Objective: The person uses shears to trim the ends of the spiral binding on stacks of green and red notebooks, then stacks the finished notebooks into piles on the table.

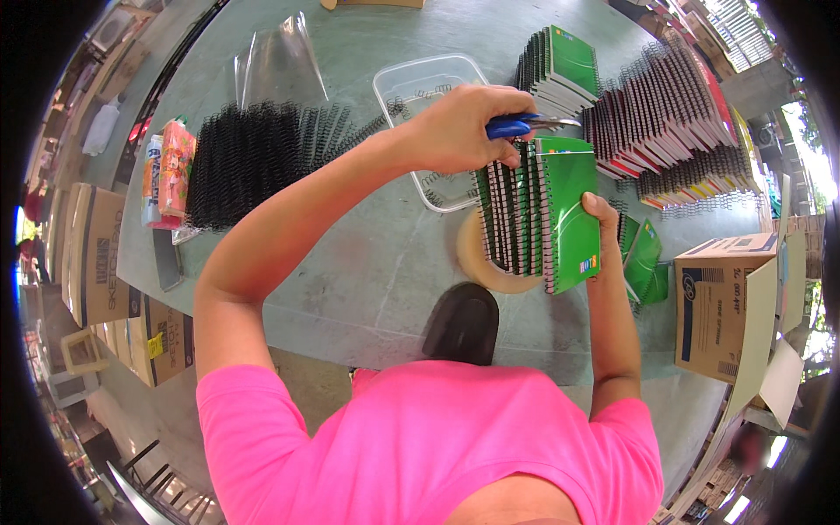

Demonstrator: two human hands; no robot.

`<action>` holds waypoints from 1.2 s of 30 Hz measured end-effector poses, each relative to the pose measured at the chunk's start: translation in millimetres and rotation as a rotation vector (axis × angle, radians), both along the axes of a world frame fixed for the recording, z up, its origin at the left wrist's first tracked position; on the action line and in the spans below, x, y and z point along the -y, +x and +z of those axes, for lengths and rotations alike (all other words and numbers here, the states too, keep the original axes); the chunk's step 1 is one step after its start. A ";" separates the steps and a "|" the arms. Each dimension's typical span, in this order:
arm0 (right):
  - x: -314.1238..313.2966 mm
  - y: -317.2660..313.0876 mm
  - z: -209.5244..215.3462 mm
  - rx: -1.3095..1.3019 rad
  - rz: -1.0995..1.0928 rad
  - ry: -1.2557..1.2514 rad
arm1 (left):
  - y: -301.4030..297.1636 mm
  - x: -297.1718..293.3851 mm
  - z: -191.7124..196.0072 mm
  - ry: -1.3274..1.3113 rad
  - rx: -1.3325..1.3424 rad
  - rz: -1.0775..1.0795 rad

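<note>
We're well into the coil work, by our reading: the bundle of green-covered spiral notebooks (570, 223) sits right of the clear plastic tub (424, 72) and a touch nearer us, dark coils already running along the spines. Our left hand (472, 127) is at the bundle's far end, fingers wrapped around the blue-handled metal pliers (507, 129), though whether the tips bite on wire we can't tell; our right hand (604, 213) grips the bundle, thumb on the front cover, its other fingers hidden behind. Bound already, it seems: the stack of green spiral notebooks (564, 66) right of the tub, and farther right of it the red-edged spiral stack (656, 109) and the yellow-edged spiral stack (700, 179). Left to use, we'd judge: that big heap of loose black coils (245, 166) left of the tub; whether our bundle's coil ends are finished, we can't make out. Under it all runs the grey-green tabletop (367, 289), an amber tape roll (471, 249) on our side of the tub. Out in the room, brown cardboard boxes (92, 254) stand well left of the tub, an open cardboard box (717, 306) well to its right.
</note>
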State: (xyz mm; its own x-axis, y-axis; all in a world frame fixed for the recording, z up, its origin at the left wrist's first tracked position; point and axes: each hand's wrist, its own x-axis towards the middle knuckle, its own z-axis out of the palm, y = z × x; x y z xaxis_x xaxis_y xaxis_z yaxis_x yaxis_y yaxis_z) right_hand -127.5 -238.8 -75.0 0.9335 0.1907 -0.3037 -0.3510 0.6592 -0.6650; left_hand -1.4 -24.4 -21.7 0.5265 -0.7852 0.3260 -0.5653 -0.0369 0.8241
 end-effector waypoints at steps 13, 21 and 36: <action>1.0 -1.0 -3.8 -0.093 -0.008 -0.083 | 9.1 2.9 -3.0 0.191 -0.394 0.231; 0.3 -3.5 -4.4 -0.092 -0.014 -0.111 | 1.5 7.7 -1.3 -0.107 0.262 0.169; -2.0 -4.2 1.4 -0.016 -0.026 -0.019 | -7.0 -10.6 6.2 0.075 -0.314 0.040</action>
